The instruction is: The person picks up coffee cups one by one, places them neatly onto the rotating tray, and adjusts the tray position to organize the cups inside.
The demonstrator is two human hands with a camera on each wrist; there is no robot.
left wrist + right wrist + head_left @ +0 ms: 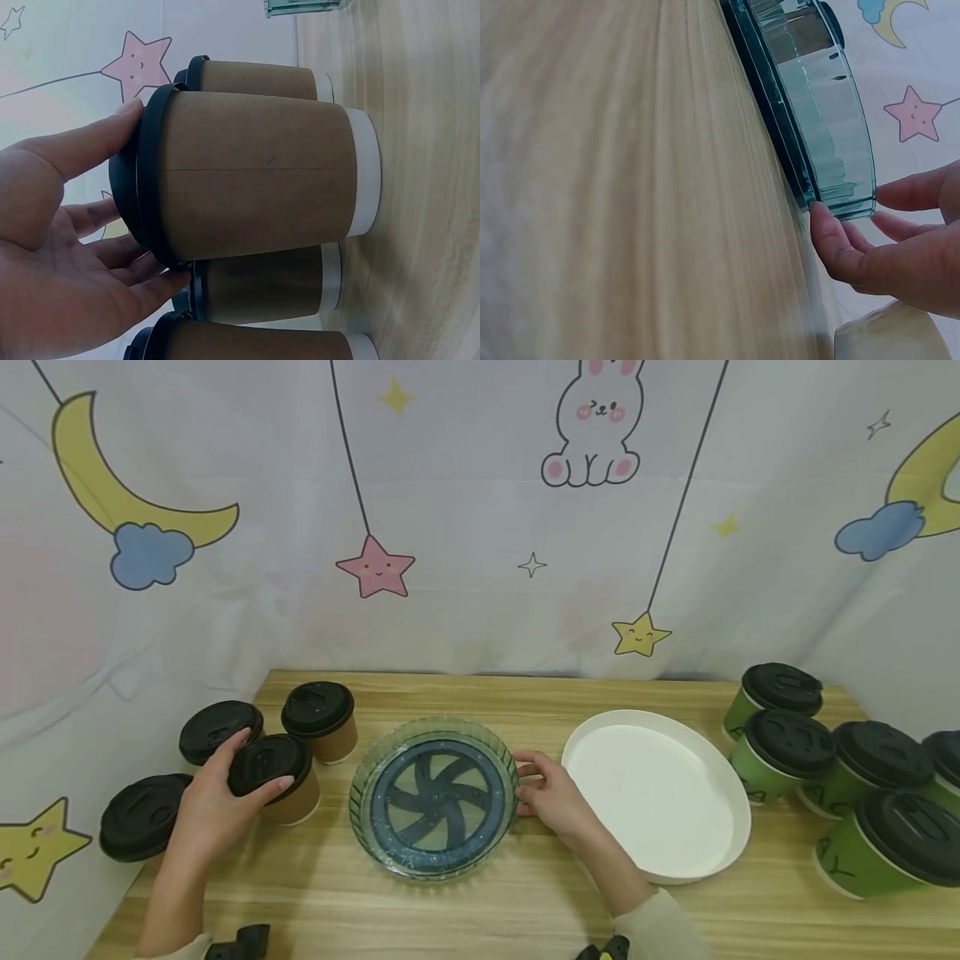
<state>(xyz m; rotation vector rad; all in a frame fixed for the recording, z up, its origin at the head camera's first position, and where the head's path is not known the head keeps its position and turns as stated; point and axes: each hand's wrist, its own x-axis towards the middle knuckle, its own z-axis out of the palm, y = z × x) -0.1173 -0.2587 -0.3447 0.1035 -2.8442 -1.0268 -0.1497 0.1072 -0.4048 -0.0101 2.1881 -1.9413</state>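
My left hand (pixel 217 806) grips a brown paper cup (pixel 288 803) from above, thumb and fingers spread across its black lid (pixel 144 180). In the left wrist view, the cup's white base (pixel 364 172) is close over the wooden table. A clear greenish round tray (pixel 357 810) with a dark blue pinwheel-patterned base (pixel 438 797) sits mid-table. At its right side, my right hand (pixel 551 793) holds the wall (pixel 847 135) between thumb and fingers; in the right wrist view the fingertips are at its rim and base.
More lidded brown cups stand around the left hand, one behind (pixel 333 739), one at the back left (pixel 221 731) and one at the near left (pixel 142 818). A white round tray (pixel 652 793) lies right of the right hand. Several green lidded cups (pixel 772 768) crowd the right side.
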